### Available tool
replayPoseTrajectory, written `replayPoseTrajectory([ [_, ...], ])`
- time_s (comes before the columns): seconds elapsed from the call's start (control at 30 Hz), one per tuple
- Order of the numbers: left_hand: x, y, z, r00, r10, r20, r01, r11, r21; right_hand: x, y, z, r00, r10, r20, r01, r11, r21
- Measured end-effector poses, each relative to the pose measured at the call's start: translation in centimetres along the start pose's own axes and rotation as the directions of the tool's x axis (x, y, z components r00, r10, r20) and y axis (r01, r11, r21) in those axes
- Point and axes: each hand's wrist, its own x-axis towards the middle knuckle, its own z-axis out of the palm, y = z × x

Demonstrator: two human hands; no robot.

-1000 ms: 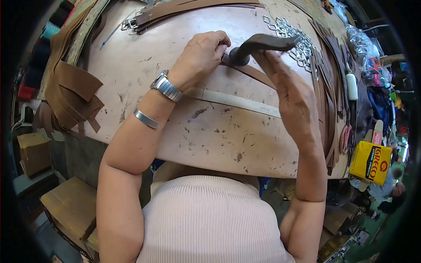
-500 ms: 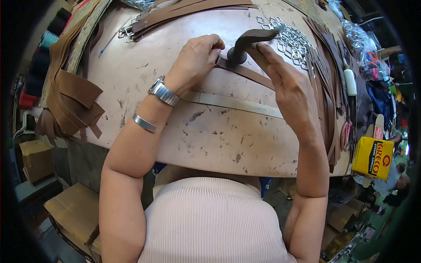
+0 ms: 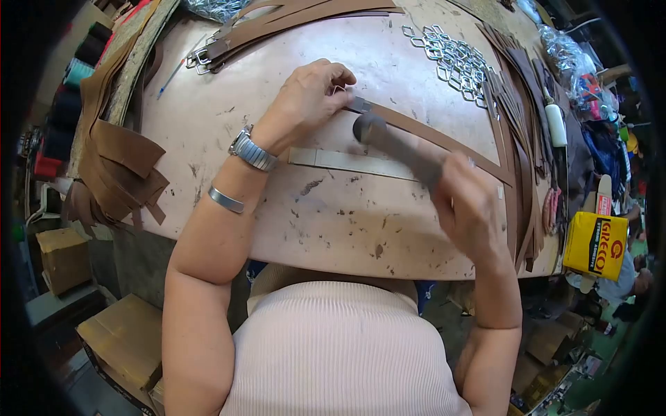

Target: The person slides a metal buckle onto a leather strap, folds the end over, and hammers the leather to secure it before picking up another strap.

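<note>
Tabletop [image 3: 333, 229] brightly lit; picture corners darkened by vignetting.
A pale sheen is reflected from the tabletop's far half. The right hand [image 3: 472, 201] and hammer [image 3: 406, 148] are smeared by motion blur. The tabletop's near edge is bowed by wide-angle distortion; the floor boxes [image 3: 125, 340] are dimly lit.

The pale bench [image 3: 319, 229], scuffed with dark marks, carries a flat whitish strip [image 3: 361, 163], a brown strap [image 3: 437, 136] beyond it, a pen [image 3: 171, 80], buckled straps [image 3: 298, 28], piled metal links [image 3: 454, 62] and, rightward, bundled leather strips [image 3: 517, 118].
</note>
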Motion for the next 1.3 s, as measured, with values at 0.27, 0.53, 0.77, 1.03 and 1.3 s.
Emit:
replayPoseTrajectory([
  [0.27, -0.3, 1.0, -0.2, 0.995, 0.086, 0.047, -0.089, 0.994, 0.062, -4.1, -1.1, 2.8, 0.902, -0.414, 0.119, 0.428, 0.895, -0.129],
  [0.53, 0.0, 2.9, -0.3, 0.965, 0.263, -0.019, -0.263, 0.955, -0.135, -0.6, 3.7, 1.6, 0.989, 0.146, -0.016, -0.146, 0.989, -0.017],
  [0.77, 1.7, -2.4, -4.9, 0.902, -0.073, -0.426, -0.042, 0.966, -0.255, 2.5, 8.8, 0.4, 0.957, 0.26, -0.128, -0.28, 0.943, -0.18],
  [1.03, 1.0, -8.0, -8.7, 0.816, -0.358, -0.455, 0.381, 0.924, -0.043, 0.2, 12.1, 0.5, 0.882, 0.398, -0.254, -0.469, 0.799, -0.377],
  [1.3, 0.6, -8.0, -8.6, 0.881, -0.02, -0.473, 0.287, 0.817, 0.501, -2.1, 15.0, 0.1, 0.782, 0.504, -0.367, -0.62, 0.691, -0.371],
])
